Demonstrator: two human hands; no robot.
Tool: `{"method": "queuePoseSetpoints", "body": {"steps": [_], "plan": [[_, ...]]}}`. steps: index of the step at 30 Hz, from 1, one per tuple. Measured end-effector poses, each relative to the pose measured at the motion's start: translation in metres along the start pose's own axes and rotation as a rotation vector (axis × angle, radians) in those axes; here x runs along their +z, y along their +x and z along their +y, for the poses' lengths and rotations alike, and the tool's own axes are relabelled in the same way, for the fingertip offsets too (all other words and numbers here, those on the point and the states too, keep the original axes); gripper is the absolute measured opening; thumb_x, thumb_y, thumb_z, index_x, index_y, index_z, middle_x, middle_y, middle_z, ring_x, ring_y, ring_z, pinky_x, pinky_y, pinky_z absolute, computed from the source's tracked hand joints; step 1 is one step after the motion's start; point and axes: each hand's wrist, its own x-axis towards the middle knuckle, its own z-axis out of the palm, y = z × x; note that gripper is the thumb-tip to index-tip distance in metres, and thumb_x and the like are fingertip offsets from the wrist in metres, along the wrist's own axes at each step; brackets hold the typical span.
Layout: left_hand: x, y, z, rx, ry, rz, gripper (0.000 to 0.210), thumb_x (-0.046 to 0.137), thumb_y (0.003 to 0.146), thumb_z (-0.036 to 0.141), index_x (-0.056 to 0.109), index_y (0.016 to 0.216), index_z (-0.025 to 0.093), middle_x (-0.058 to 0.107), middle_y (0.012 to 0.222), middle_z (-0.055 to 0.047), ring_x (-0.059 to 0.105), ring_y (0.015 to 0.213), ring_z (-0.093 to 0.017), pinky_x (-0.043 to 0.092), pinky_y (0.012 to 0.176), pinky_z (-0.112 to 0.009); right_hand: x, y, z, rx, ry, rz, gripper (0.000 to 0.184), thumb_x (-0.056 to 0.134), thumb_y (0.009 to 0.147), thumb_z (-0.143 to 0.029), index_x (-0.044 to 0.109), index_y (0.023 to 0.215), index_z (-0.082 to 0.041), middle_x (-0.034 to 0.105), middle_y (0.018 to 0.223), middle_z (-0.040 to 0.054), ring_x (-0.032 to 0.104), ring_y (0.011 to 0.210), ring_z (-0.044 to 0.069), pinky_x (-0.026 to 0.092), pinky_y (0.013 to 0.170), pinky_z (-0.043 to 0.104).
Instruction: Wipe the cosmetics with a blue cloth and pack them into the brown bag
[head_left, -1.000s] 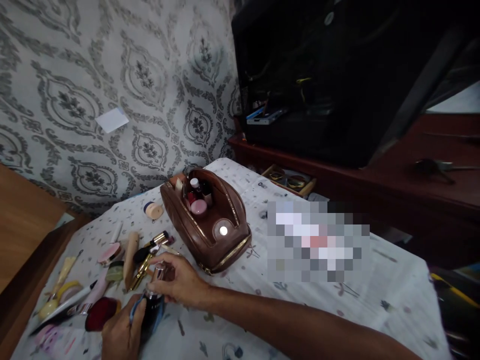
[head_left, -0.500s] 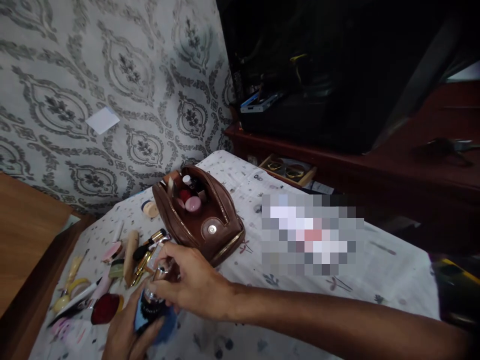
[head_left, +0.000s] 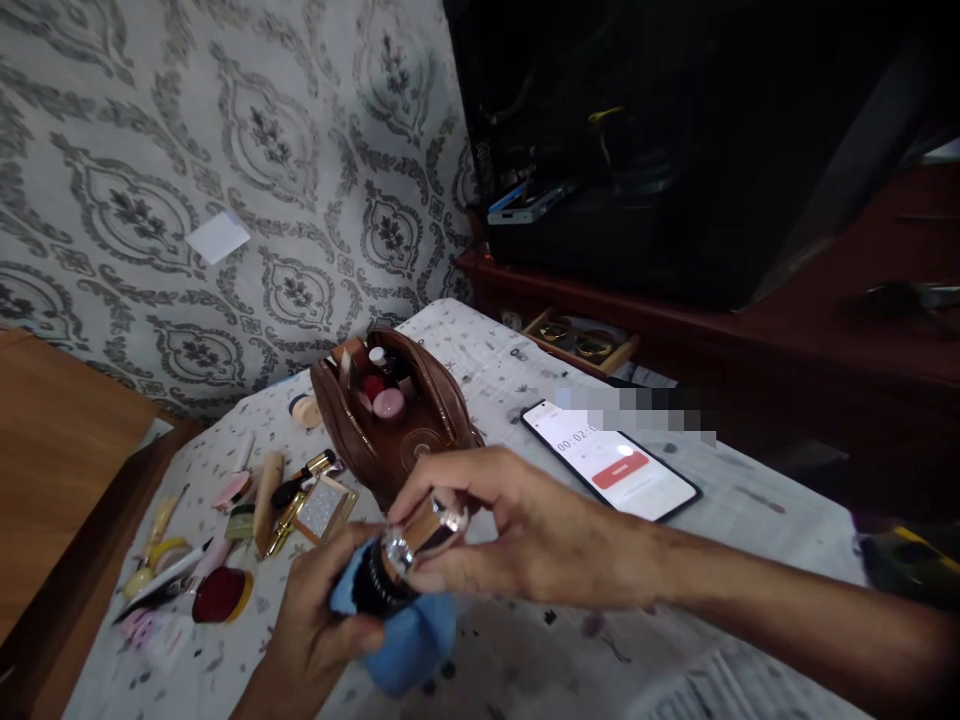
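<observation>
In front of the bag I hold what looks like a perfume bottle (head_left: pixel 427 528), tilted, with a clear glassy part, a shiny collar and a black lettered end. My right hand (head_left: pixel 517 530) pinches its clear end between thumb and fingers. Wrapped round the black end is a blue cloth (head_left: pixel 412 645), gripped by my left hand (head_left: pixel 322 610). Just behind my hands the brown cosmetic bag (head_left: pixel 349 425) stands unzipped, with a pink round container (head_left: pixel 388 403) and other small items inside. A glittery square compact (head_left: pixel 324 507) lies left of the bottle.
Loose cosmetics, among them a dark red round jar (head_left: pixel 222 594) and a beige tube (head_left: pixel 268 500), lie on the left of the patterned white tablecloth (head_left: pixel 480 360). A phone (head_left: pixel 611 465) with a running timer lies on the right. Behind stands a large black screen (head_left: pixel 637 130).
Both hands have moved right and slightly up with the bottle and cloth. The compact beside them is now uncovered, while my right hand overlaps the bag's front. The phone screen shows more clearly.
</observation>
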Motion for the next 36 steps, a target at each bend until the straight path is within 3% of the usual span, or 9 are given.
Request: {"method": "queuePoseSetpoints", "body": {"steps": [4,6,9,12,16,19,23,28,36], "plan": [[0.003,0.019,-0.007,-0.005,0.207,0.112,0.043,0.041,0.103,0.049,0.058,0.132,0.022,0.071,0.121,-0.008,0.069,0.103,-0.023,0.056,0.085,-0.032,-0.024,0.003,-0.015,-0.07,-0.064,0.246,0.016,0.072,0.082,-0.029,0.066,0.091,-0.018,0.066,0.076,-0.0027,0.061,0.065,0.01,0.049,0.06,0.023],[0.005,0.023,-0.016,0.012,0.39,0.097,0.04,0.044,0.103,0.035,0.052,0.14,0.023,0.069,0.12,-0.009,0.065,0.109,-0.024,0.053,0.09,-0.033,-0.036,0.01,-0.02,-0.138,-0.167,0.389,0.018,0.073,0.083,-0.032,0.065,0.089,-0.017,0.065,0.076,-0.0025,0.061,0.066,0.01,0.049,0.061,0.023],[0.008,0.022,-0.03,0.122,0.574,0.078,0.046,0.043,0.103,0.028,0.044,0.148,0.022,0.069,0.105,-0.009,0.066,0.099,-0.023,0.052,0.085,-0.032,-0.047,0.027,-0.021,-0.195,-0.408,0.5,0.018,0.072,0.084,-0.03,0.065,0.086,-0.015,0.065,0.078,-0.0018,0.061,0.071,0.011,0.047,0.064,0.023],[0.012,0.02,-0.037,0.205,0.642,0.132,0.049,0.045,0.103,0.029,0.039,0.151,0.022,0.068,0.098,-0.007,0.066,0.087,-0.02,0.051,0.079,-0.029,-0.047,0.054,-0.017,-0.137,-0.707,0.458,0.01,0.069,0.085,-0.022,0.065,0.087,-0.014,0.064,0.078,-0.0022,0.06,0.077,0.012,0.043,0.07,0.022],[0.013,0.021,-0.036,0.243,0.68,0.173,0.051,0.046,0.103,0.03,0.037,0.153,0.023,0.066,0.088,-0.004,0.064,0.077,-0.018,0.05,0.075,-0.026,-0.036,0.095,-0.007,-0.016,-0.984,0.252,0.012,0.069,0.086,-0.024,0.066,0.091,-0.014,0.067,0.082,0.0004,0.062,0.079,0.014,0.041,0.069,0.023],[0.012,0.022,-0.036,0.255,0.662,0.172,0.053,0.043,0.104,0.029,0.032,0.156,0.023,0.065,0.088,-0.004,0.063,0.076,-0.018,0.049,0.075,-0.026,-0.026,0.121,0.004,0.093,-1.063,0.11,0.015,0.067,0.087,-0.025,0.067,0.096,-0.013,0.071,0.094,0.0089,0.067,0.088,0.022,0.045,0.07,0.026],[0.011,0.021,-0.039,0.263,0.616,0.152,0.057,0.042,0.104,0.024,0.027,0.158,0.023,0.064,0.087,-0.003,0.062,0.075,-0.017,0.049,0.075,-0.027,-0.016,0.147,0.017,0.206,-1.092,0.005,0.024,0.063,0.083,-0.012,0.069,0.107,-0.011,0.07,0.115,0.0176,0.068,0.107,0.031,0.053,0.078,0.032],[0.012,0.018,-0.043,0.251,0.56,0.138,0.056,0.039,0.104,0.023,0.026,0.159,0.023,0.064,0.086,-0.003,0.062,0.073,-0.016,0.049,0.074,-0.027,-0.011,0.173,0.025,0.336,-1.051,0.043,0.031,0.061,0.086,-0.009,0.069,0.116,-0.008,0.07,0.12,0.021,0.067,0.115,0.033,0.057,0.085,0.035],[0.015,0.018,-0.046,0.249,0.509,0.133,0.058,0.043,0.101,0.019,0.028,0.158,0.021,0.063,0.079,-0.001,0.06,0.067,-0.015,0.05,0.076,-0.025,-0.014,0.183,0.029,0.336,-1.044,0.092,0.032,0.059,0.093,-0.016,0.067,0.122,-0.006,0.067,0.126,0.023,0.065,0.12,0.032,0.055,0.093,0.035]]}}
